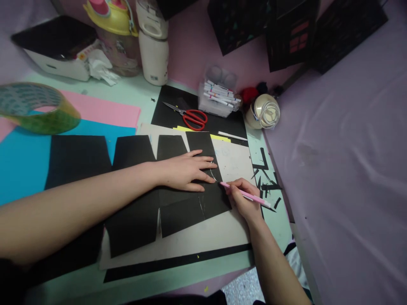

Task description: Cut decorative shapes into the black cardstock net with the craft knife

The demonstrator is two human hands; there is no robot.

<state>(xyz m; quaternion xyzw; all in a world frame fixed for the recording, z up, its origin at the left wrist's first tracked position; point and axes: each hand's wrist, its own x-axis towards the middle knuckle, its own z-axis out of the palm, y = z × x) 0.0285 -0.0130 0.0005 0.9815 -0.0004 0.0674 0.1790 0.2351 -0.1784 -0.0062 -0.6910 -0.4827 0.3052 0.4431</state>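
Observation:
My left hand (pixel 187 170) lies flat with fingers stretched out on a black paper cut-out (pixel 178 212), pressing it onto a pale board (pixel 203 241). My right hand (pixel 243 199) is closed on a pink pen-like tool (pixel 246 195). The tool's tip touches the black paper just right of my left fingertips, where a thin light line runs across the paper. More black paper panels (pixel 79 159) extend to the left under my forearm.
Red-handled scissors (pixel 190 116) lie behind the board. A box of markers (pixel 219 95) and a jar (pixel 265 112) stand at the back. A tape roll (pixel 34 108) rests on pink and blue sheets at left. Black paper scraps (pixel 265 178) litter the right edge beside a purple cloth (pixel 349 169).

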